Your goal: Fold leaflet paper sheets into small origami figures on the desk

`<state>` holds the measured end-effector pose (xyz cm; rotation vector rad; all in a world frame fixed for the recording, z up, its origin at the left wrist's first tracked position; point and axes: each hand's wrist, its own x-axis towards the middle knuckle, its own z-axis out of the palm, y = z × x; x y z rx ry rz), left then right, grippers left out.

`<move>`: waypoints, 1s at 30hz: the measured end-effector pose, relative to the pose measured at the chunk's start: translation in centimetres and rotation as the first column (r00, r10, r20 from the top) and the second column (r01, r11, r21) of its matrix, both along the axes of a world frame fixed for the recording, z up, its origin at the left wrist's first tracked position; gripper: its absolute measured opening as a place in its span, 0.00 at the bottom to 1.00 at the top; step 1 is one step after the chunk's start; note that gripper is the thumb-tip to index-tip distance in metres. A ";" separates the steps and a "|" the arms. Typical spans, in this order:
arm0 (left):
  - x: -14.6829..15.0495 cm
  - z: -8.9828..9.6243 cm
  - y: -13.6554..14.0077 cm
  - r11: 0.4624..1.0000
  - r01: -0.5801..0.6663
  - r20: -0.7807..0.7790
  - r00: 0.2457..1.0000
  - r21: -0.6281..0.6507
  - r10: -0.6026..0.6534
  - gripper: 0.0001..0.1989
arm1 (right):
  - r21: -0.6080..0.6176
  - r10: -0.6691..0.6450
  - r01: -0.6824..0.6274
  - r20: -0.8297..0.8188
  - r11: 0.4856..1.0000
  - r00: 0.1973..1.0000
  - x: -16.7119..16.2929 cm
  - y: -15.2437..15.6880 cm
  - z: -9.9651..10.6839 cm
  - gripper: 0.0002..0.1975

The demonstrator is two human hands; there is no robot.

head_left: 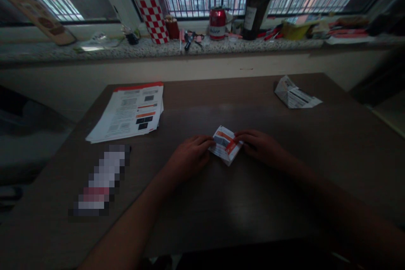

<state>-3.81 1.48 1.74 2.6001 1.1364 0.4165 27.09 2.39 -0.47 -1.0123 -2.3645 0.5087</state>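
Note:
A small folded sheet of printed paper [225,144], white with orange and grey patches, is between my hands just above or on the brown table. Its outline is roughly a diamond, with a flap showing at the lower edge. My left hand [191,154] pinches its left corner, fingers closed. At the opposite corner, my right hand [257,145] grips the paper between thumb and fingers. The undersides of the folds are hidden from me.
A stack of printed sheets [129,112] lies at the table's back left, with a pixelated, phone-shaped object [99,181] nearer me. Another folded paper piece [295,95] rests at the back right. A red can [217,24] and a checkered bottle-shaped object [155,21] stand on the windowsill.

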 end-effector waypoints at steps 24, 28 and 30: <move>0.7 -0.6 -0.3 0.999 -0.016 -0.002 1.000 0.033 0.016 0.18 | 0.027 0.024 -0.025 0.034 0.999 0.999 -0.2 0.0 -0.6 0.12; 0.7 -0.8 -0.3 1.000 0.001 -0.007 1.000 0.025 -0.001 0.18 | 0.028 0.027 -0.029 0.063 0.999 0.998 -0.2 0.1 -0.6 0.13; 0.7 -0.9 -0.3 1.000 -0.002 -0.005 1.000 0.024 0.002 0.18 | 0.042 0.029 -0.033 0.080 0.999 0.996 -0.2 0.1 -0.7 0.15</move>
